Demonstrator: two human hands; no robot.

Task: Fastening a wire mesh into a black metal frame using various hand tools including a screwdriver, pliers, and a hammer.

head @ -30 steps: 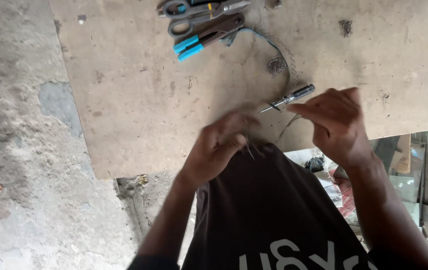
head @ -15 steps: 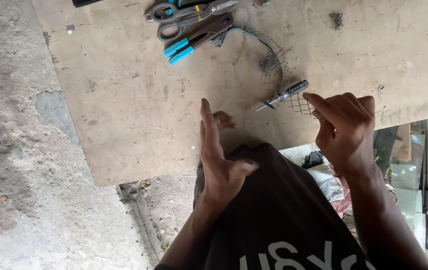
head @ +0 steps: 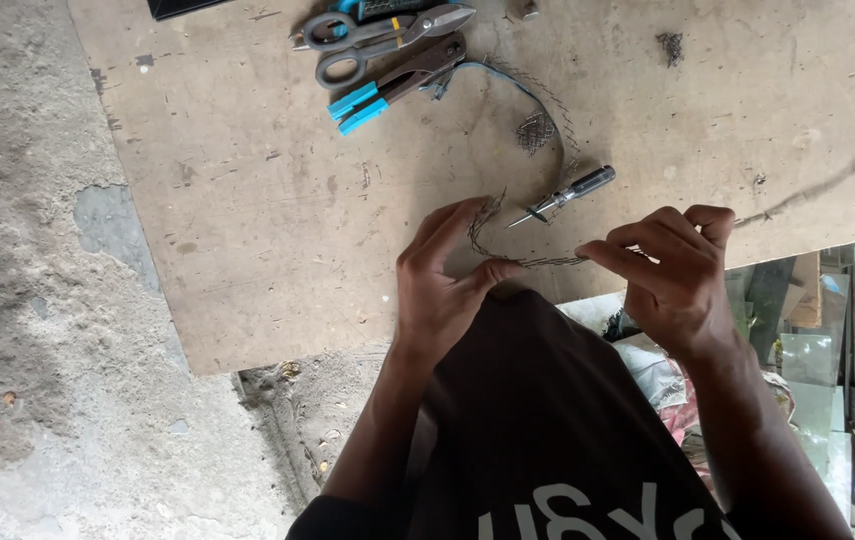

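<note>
Mesh strip (head: 532, 262) is the thing both hands are on here, a thin ragged sliver of wire mesh stretched between them just above the near edge of the bench (head: 247, 250). Its long axis runs roughly left to right across the view, then it kinks at the left hand (head: 442, 285) and curls up and away along the fingers. Left hand has it pinched between thumb and the side of the fingers, other fingers held fairly straight. Right hand (head: 672, 275) is pinching the other end between thumb and forefinger, rest of the fingers curled in. So neither hand is really nearer, each is on its own end. Just beyond the strip, a little past its middle, lies a small screwdriver (head: 565, 195) with a dark handle, tip pointing down-left toward the strip, handle up-right, close but I can't tell if it touches. Further back there's a longer run of mesh wire (head: 537, 125) curving up to blue-handled pliers (head: 387, 90) and grey scissors (head: 367, 35), well apart from both hands.
</note>
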